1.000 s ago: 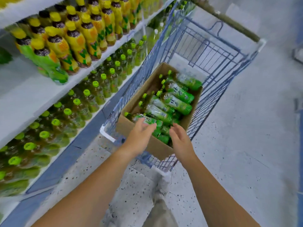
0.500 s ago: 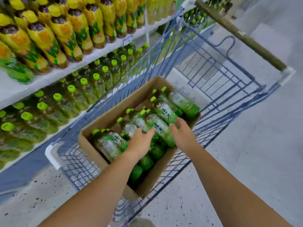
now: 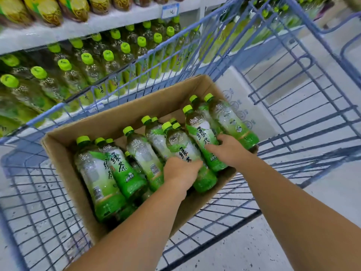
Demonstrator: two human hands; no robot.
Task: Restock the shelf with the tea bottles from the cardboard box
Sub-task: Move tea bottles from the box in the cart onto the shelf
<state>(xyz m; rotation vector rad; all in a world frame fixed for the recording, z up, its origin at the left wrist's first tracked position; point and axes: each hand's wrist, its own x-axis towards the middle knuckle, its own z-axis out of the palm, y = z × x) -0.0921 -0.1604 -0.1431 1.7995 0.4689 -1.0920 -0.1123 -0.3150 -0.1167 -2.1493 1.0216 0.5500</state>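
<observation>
- Tea bottles [image 3: 136, 159] lie on their sides in the cardboard box [image 3: 109, 122], long axes running from the caps at the far left to the bases near the person.
- Left hand [image 3: 180, 171]: fingers curled over one bottle's label, mid-body.
- Right hand [image 3: 228, 149]: fingers wrapped on the adjacent bottle [image 3: 203, 141].
- Shelf [image 3: 82, 26]: left of the cart [image 3: 293, 94], nearer the left hand.

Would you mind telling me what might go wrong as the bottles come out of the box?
1. The tea bottles lie loosely piled in the cardboard box; lifting one may roll its neighbours.
2. The left hand and right hand each rest on a smooth bottle, so one could slip.
3. The cart rail stands between box and shelf, so a bottle might knock it.
</observation>
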